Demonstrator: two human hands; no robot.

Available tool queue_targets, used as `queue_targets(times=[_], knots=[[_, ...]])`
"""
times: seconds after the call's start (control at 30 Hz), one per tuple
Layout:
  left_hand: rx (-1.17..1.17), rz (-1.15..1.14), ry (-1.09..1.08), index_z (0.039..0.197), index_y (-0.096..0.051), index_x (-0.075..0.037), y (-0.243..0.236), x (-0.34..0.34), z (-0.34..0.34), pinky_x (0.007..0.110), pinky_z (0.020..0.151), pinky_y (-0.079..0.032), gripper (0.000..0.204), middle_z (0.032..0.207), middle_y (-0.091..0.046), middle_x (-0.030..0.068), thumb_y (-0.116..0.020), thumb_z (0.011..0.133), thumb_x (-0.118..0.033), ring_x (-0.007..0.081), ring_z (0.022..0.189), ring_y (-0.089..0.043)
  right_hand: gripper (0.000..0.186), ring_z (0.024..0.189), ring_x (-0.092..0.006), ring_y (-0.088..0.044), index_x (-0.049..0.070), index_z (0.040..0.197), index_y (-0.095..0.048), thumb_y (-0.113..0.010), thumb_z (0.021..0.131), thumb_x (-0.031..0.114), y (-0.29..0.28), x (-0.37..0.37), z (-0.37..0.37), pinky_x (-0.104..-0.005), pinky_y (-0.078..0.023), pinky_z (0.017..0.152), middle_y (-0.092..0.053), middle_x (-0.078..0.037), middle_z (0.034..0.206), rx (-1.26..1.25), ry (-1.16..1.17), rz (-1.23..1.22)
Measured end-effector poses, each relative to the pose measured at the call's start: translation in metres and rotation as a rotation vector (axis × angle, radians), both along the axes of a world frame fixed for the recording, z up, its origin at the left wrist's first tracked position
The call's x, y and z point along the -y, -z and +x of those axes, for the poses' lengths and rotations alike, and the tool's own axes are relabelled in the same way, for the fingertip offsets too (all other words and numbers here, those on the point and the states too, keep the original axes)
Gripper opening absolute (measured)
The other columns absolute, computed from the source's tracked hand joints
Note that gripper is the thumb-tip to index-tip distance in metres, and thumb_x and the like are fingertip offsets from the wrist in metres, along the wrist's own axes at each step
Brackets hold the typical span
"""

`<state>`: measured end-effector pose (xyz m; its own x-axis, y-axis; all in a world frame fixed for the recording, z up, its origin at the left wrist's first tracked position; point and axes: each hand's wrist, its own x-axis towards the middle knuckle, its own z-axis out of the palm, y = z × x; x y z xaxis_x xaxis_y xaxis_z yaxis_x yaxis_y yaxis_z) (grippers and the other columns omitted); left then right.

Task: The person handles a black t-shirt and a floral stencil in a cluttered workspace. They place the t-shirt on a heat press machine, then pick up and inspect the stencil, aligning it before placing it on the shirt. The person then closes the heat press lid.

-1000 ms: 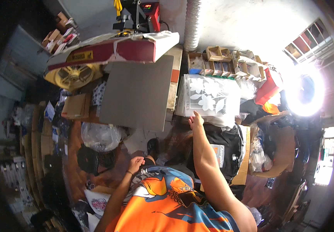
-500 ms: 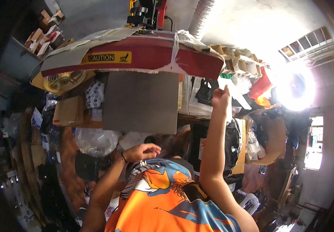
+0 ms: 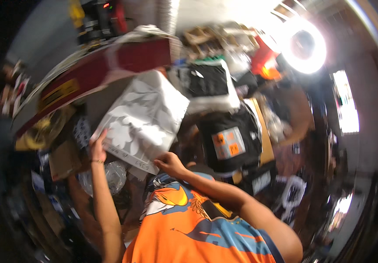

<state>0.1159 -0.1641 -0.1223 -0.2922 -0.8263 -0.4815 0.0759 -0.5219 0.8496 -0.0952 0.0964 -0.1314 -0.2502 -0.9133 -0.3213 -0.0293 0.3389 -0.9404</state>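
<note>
Between my hands is a pale, shiny sheet (image 3: 143, 116) patterned with white and grey leaf or petal shapes, with handwriting along its near edge. My left hand (image 3: 98, 148) is closed on its left near corner, thumb against the edge. At the right near corner my right hand (image 3: 170, 164) pinches the sheet between curled fingers. The sheet slants over a flat grey plate (image 3: 99, 104), hiding most of it. Above the plate's far side stands the dark red raised upper part (image 3: 110, 63) of a press, with a yellow warning label and frayed cloth on top.
Right of the sheet lies a stack of folded black cloth (image 3: 206, 81) on white material. Nearer sits a black bundle (image 3: 215, 162) with an orange-and-white label. A cardboard box (image 3: 64, 160) and a clear plastic bag (image 3: 114, 177) are on the left. A round light (image 3: 305, 46) glares at upper right.
My right hand has come back from the far right toward my body, bringing the sheet across the plate. My left hand has moved left and forward onto the sheet. The view has turned right.
</note>
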Motion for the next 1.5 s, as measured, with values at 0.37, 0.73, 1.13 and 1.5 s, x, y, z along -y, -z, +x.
queue_targets(times=[0.37,0.73,1.13,1.5], knots=[[0.216,0.145,-0.441,0.126,-0.057,0.001,0.099,-0.107,0.083,0.038,0.094,-0.047,0.043,0.119,-0.063,0.0128,-0.065,0.094,-0.026,0.0248,0.108,-0.059,0.019,0.073,-0.0146,-0.065,0.002,0.093,-0.070,-0.068,0.087,0.020,0.109,-0.128,-0.105,-0.0315,-0.052,0.068,-0.070,-0.010,0.080,-0.181,0.534,0.051],[0.421,0.500,-0.688,0.152,-0.013,-0.025,0.078,-0.196,0.048,0.048,0.086,-0.049,0.112,0.141,-0.046,0.0080,-0.071,0.067,-0.071,0.0266,0.119,-0.053,0.029,0.053,-0.0156,-0.059,0.004,0.087,-0.068,-0.076,0.084,0.031,0.374,-0.470,-0.264,-0.0281,-0.042,0.042,-0.063,-0.004,0.068,0.169,2.053,0.741],[0.449,0.536,-0.091,0.119,-0.060,-0.015,0.037,-0.312,-0.050,0.038,0.085,-0.051,0.037,0.114,-0.065,0.0049,-0.057,0.096,-0.044,0.0218,0.104,-0.061,0.033,0.082,-0.0286,-0.070,0.001,0.083,-0.070,-0.086,0.069,0.026,0.315,-0.460,-0.331,-0.0405,-0.055,0.077,-0.071,-0.020,0.092,0.289,1.903,1.168],[0.461,0.478,0.230,0.122,-0.059,-0.015,0.023,-0.336,-0.105,0.035,0.090,-0.046,0.039,0.117,-0.064,0.0036,-0.046,0.101,-0.046,0.0183,0.105,-0.059,0.016,0.075,-0.0284,-0.064,0.004,0.073,-0.065,-0.077,0.075,0.015,0.249,-0.351,-0.354,-0.0355,-0.051,0.075,-0.065,-0.011,0.075,-0.694,1.477,0.052]])
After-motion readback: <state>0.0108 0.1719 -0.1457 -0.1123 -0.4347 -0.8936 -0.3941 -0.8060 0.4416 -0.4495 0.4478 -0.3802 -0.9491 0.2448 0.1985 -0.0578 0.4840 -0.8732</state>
